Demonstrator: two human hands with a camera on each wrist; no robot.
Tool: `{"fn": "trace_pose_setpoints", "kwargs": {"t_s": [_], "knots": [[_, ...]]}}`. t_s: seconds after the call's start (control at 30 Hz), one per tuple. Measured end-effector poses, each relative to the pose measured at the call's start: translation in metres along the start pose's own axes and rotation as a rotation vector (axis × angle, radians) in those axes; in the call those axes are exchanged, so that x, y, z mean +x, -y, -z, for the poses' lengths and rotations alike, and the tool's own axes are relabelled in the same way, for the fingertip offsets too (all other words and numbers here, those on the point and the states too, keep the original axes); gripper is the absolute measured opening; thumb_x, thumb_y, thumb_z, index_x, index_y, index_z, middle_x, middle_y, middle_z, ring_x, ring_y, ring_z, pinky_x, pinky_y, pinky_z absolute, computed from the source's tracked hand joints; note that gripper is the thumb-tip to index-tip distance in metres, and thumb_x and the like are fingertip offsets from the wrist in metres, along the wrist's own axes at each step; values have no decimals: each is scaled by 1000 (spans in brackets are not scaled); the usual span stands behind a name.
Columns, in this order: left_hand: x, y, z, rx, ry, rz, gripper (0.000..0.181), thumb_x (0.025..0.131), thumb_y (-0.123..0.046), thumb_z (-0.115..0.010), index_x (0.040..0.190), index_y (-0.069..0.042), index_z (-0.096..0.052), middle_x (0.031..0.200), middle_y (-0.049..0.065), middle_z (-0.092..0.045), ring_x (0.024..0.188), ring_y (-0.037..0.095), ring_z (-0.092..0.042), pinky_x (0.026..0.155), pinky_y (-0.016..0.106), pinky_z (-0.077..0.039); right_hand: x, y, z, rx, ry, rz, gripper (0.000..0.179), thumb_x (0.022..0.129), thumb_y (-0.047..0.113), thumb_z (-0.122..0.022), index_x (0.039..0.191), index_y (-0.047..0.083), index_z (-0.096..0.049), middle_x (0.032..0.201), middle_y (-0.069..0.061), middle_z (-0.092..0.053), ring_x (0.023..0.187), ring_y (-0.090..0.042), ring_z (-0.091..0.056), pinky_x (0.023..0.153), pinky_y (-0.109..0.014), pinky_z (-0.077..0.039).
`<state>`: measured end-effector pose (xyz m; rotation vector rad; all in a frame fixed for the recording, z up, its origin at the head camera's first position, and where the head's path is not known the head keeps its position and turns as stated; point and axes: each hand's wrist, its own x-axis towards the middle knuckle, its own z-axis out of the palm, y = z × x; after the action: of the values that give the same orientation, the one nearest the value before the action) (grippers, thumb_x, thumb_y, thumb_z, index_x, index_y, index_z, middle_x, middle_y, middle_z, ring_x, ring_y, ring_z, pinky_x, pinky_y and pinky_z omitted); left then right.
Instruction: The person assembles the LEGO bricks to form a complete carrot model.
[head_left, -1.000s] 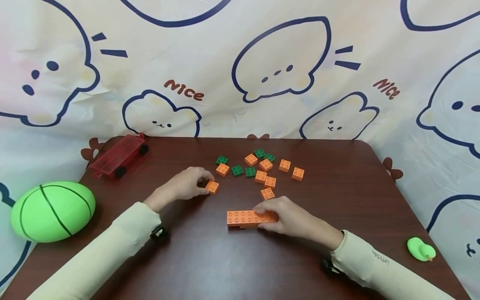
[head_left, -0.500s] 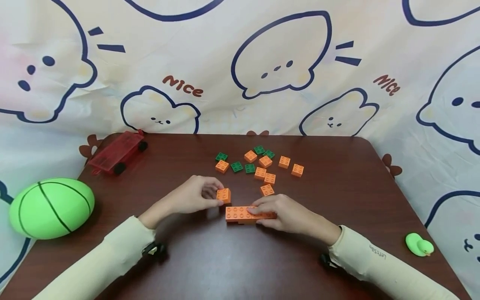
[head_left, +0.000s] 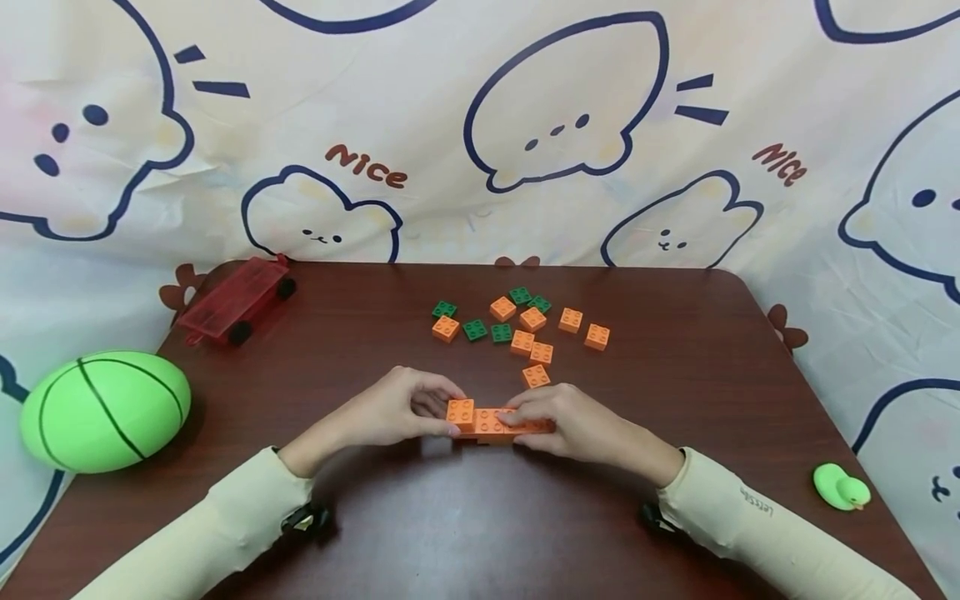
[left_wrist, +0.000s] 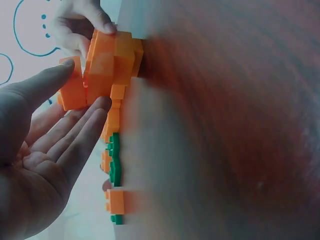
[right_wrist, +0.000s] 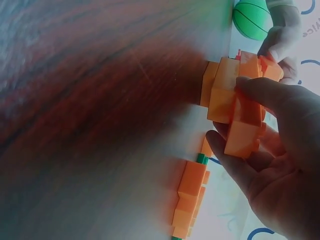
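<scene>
My left hand (head_left: 386, 408) pinches a small square orange toy brick (head_left: 461, 412) between thumb and fingers. That brick sits at the left end of the top of a long orange brick stack (head_left: 491, 423); in the left wrist view, a thin gap shows between the held brick (left_wrist: 74, 92) and the stack (left_wrist: 101, 70). My right hand (head_left: 573, 423) grips the stack's right end. Seen from the right wrist, the stack (right_wrist: 245, 120) has several layers, the lower ones narrower, and the right thumb presses its side.
Loose orange bricks (head_left: 522, 342) and green bricks (head_left: 475, 330) lie scattered behind the hands. A red transparent toy cart (head_left: 238, 300) stands back left, with a green ball (head_left: 105, 412) in front of it. A green toy duck (head_left: 840, 487) sits at the right edge of the brown table (head_left: 675, 358).
The left hand has lifted the small orange brick from the table and carried it right onto the stack's left end. The right hand has kept its grip on the stack.
</scene>
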<state>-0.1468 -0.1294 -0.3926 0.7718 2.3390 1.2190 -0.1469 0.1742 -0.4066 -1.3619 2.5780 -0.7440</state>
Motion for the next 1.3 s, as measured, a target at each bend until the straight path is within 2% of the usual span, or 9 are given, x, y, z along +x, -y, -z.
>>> {"fn": "trace_pose_setpoints", "kwargs": {"t_s": [0.13,0.27,0.43,0.57,0.73,0.87,1.07,1.3], "knots": [[-1,3,-4,-33,-13,13,40,87,-29,-84,122,-14,-73,118,5,-75,92,9,-76,80,24,-61,0,-1,0,6,-5,-1,35,92,23,-80,126,20,-75,124,1,-74,113,-12,-71,95,-32,-59],[-5,6,-9,-94,-33,54,42,86,-30,-85,124,-16,-73,124,6,-74,92,10,-76,79,24,-61,0,-1,0,11,-4,-3,34,92,23,-79,126,21,-75,125,1,-74,114,-12,-70,95,-33,-59],[-7,9,-16,-169,-46,42,40,90,-30,-81,126,-15,-72,128,13,-71,90,16,-78,77,29,-62,0,-3,-2,10,-14,5,33,92,23,-79,125,21,-76,124,1,-74,114,-12,-70,94,-32,-59],[-6,11,-20,-227,-67,36,31,97,-27,-74,125,-13,-72,123,16,-72,87,25,-79,69,38,-63,-1,-3,-3,12,-22,10,32,92,23,-79,124,20,-76,124,1,-74,113,-11,-70,93,-32,-59],[-5,10,-24,-335,-75,90,31,96,-26,-74,122,-9,-72,113,18,-75,83,33,-78,63,46,-62,-1,-2,-2,16,-24,14,33,92,23,-80,124,20,-76,124,1,-74,113,-12,-71,93,-32,-60],[-4,8,-25,-424,-70,135,34,96,-25,-75,122,-5,-69,109,19,-76,85,35,-78,68,48,-63,-1,-2,-2,19,-31,17,33,91,22,-80,124,20,-76,124,1,-75,113,-12,-71,93,-32,-60],[-4,11,-26,-503,-44,177,36,96,-23,-74,122,1,-67,113,18,-74,91,26,-77,80,45,-63,-2,-2,-4,41,-22,1,34,92,22,-80,125,20,-76,125,1,-74,113,-12,-71,94,-32,-59],[-3,16,-25,-588,-25,179,39,99,-24,-70,127,4,-64,125,21,-66,96,30,-76,85,44,-62,-1,-2,-3,31,-28,4,33,91,22,-80,124,19,-76,124,0,-75,112,-13,-71,93,-32,-60]]}}
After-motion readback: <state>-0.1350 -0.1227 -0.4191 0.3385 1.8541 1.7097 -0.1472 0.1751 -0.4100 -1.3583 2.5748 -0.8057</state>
